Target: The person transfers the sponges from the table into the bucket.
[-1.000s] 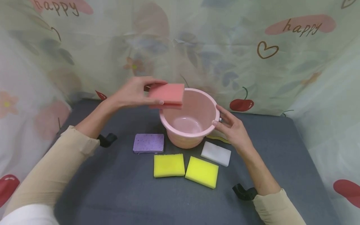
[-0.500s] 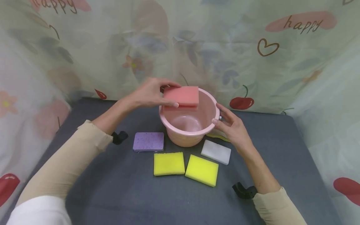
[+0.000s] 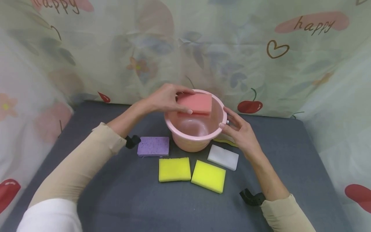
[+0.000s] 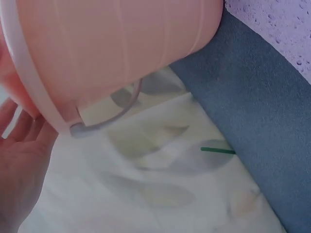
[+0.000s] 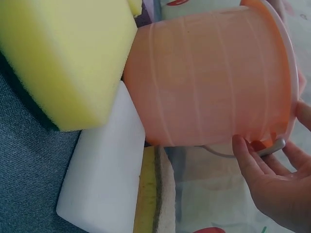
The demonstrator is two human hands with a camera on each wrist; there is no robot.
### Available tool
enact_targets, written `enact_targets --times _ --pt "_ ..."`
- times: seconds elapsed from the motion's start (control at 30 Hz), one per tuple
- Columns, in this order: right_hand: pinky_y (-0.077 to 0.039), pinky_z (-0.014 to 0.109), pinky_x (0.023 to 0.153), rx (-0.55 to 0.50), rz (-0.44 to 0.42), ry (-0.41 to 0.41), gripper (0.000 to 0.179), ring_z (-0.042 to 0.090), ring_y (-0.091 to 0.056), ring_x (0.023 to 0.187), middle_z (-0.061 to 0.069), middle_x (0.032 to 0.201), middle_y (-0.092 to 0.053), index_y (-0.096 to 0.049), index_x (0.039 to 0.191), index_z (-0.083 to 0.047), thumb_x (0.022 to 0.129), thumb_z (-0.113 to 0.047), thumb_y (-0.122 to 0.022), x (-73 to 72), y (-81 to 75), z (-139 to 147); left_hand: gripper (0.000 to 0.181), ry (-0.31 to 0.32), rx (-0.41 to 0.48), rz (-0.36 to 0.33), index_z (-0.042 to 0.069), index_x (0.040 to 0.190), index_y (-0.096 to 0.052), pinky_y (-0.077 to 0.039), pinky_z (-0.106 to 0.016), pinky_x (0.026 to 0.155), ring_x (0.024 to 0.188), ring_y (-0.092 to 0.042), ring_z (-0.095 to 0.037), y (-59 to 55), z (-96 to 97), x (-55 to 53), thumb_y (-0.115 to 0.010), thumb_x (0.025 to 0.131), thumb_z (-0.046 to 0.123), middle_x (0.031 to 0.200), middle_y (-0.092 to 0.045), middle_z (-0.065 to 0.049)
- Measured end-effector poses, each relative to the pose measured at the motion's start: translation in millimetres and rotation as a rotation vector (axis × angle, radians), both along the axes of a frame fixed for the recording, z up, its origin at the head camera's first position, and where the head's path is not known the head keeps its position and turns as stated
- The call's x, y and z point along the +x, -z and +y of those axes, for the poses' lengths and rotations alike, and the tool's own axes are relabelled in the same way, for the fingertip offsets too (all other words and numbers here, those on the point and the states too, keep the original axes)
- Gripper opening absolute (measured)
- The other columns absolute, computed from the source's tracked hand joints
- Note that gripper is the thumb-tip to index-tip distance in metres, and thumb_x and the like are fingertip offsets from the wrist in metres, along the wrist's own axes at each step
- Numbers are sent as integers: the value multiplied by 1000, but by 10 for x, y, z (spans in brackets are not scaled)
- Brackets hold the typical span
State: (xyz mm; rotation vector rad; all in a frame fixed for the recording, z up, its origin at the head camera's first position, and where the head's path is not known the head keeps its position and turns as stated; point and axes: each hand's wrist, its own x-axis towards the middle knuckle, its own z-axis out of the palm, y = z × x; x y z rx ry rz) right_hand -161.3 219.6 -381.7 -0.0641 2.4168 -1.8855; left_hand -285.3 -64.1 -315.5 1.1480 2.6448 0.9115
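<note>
My left hand [image 3: 168, 99] pinches a pink sponge [image 3: 196, 103] between thumb and fingers, just inside the mouth of a pink bucket [image 3: 191, 145]. At the bucket's right side, my right hand [image 3: 240, 131] grips the rim, thumb toward me and fingers behind. In the right wrist view, fingers of the right hand [image 5: 277, 179] lie by the bucket's wire handle [image 5: 272, 147] where it joins the rim. The left wrist view has the left hand [image 4: 24, 160] partly behind the tilted-looking rim.
A purple sponge [image 3: 153, 146] lies left of the bucket. Two yellow sponges [image 3: 174, 169] are in front, with a white sponge [image 3: 222, 157] to their right. Another yellow-edged sponge [image 5: 150, 194] sits partly behind the bucket. A patterned curtain [image 3: 174, 48] borders the dark table [image 3: 130, 199].
My left hand has carried the pink sponge rightward and slightly down, from the bucket's left rim into its mouth. The right hand has stayed on the rim.
</note>
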Motion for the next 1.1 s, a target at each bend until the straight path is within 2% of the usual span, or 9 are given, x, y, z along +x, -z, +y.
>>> enact_targets --times 0.23,0.4,0.53,0.7,0.87,1.1 --pt "-51 40 91 -61 -3 -10 69 30 -52 131 7 154 -41 -39 154 -27 93 -26 -71 5 4 -11 66 1 -56 1 18 134 -64 -45 -32 87 103 -56 -16 64 110 20 -84 77 43 124 -66 -2" --pt "-52 38 89 -61 3 -12 69 29 -53 130 7 154 -42 -39 154 -27 93 -26 -72 5 8 -23 66 -15 -71 -17 16 133 -65 -46 -32 86 101 -56 -17 111 172 41 -85 77 43 122 -65 -2" --pt "-52 37 89 -49 10 -8 69 30 -53 130 7 154 -42 -39 154 -27 93 -27 -72 1 10 -24 66 -23 -84 -3 15 133 -65 -46 -32 88 104 -57 -17 122 220 45 -86 76 42 124 -65 -2" --pt "-53 36 89 -48 16 -5 68 30 -53 130 8 153 -43 -40 153 -27 93 -25 -71 2 12 -13 66 7 -131 15 10 132 -65 -45 -32 90 106 -58 -19 132 298 42 -87 76 37 126 -66 -5" --pt "-52 37 90 -56 16 -14 68 30 -53 130 8 153 -42 -39 154 -27 94 -26 -71 3 12 -9 65 11 -160 3 7 130 -65 -44 -33 91 105 -58 -21 152 358 22 -88 75 32 124 -67 -6" --pt "-52 37 90 -34 25 -11 67 29 -51 132 6 154 -41 -39 153 -28 94 -26 -70 3 24 -12 67 20 -155 -11 7 131 -63 -43 -32 95 110 -57 -20 168 384 -12 -89 74 29 126 -66 -6"
